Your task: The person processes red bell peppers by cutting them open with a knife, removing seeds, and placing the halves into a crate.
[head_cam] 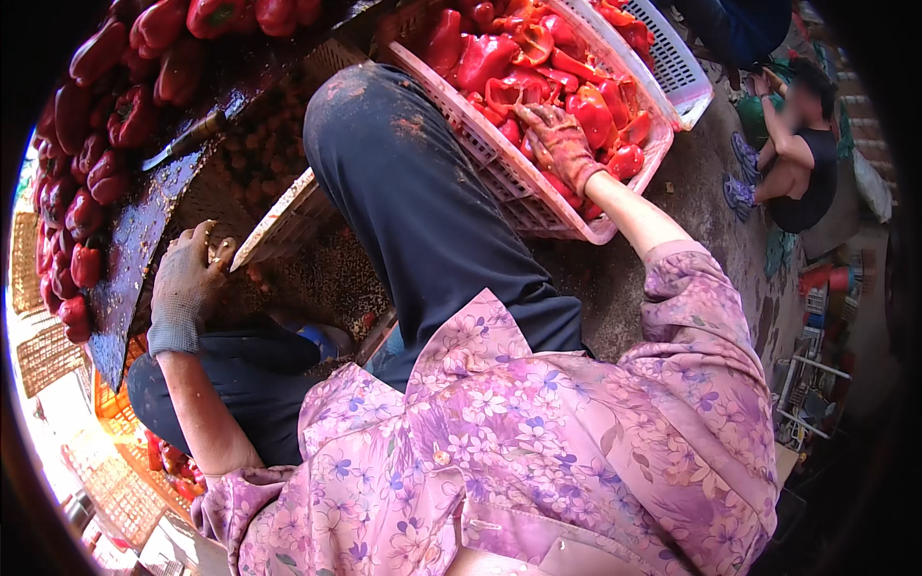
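Observation:
My left hand (189, 277), in a dirty knitted work glove, hovers by the edge of a dark, wet tabletop (126, 277). Its fingers are loosely curled and apart, with nothing visible in them, close to the corner of a crate rim (270, 216). My right hand (558, 144), in a red-stained glove, lies on cut red bell peppers (518, 68) inside a pink plastic crate (529, 183). Whether its fingers grip a piece is hidden. A knife (180, 140) rests on the tabletop, beside a heap of whole red bell peppers (130, 115).
Below the table edge, a crate holds pepper cores (263, 158), and seeds cover the floor (328, 281). My bent knee (360, 101) stands between the crates. A white crate (673, 61) adjoins the pink one. Another person (799, 151) crouches at the right.

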### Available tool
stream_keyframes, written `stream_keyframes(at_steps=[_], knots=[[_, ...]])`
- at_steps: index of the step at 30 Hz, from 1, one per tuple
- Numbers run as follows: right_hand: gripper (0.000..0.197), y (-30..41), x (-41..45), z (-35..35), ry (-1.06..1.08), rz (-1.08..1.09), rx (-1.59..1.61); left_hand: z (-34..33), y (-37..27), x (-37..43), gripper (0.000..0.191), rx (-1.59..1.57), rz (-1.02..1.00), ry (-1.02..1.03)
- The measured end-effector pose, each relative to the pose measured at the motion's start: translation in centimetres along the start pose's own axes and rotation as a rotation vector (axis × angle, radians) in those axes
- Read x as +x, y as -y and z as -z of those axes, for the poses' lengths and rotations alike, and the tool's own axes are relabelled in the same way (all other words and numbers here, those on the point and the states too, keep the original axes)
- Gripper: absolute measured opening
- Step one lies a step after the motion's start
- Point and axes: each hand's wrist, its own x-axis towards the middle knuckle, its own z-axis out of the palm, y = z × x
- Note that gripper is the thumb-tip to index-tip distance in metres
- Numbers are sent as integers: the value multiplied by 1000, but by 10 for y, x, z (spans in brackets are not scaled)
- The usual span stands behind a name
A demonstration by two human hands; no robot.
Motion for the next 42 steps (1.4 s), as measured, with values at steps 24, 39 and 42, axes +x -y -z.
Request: stream_keyframes(at_steps=[24,39,42], knots=[[56,9,4,-14,-128,-32,-16,24,-26,6,46,-103,71,-31],[30,34,171,161,532,-94,69,34,-13,6,46,-174,283,130],[23,129,245,195,-92,199,240,34,-11,6,45,-179,286,147]])
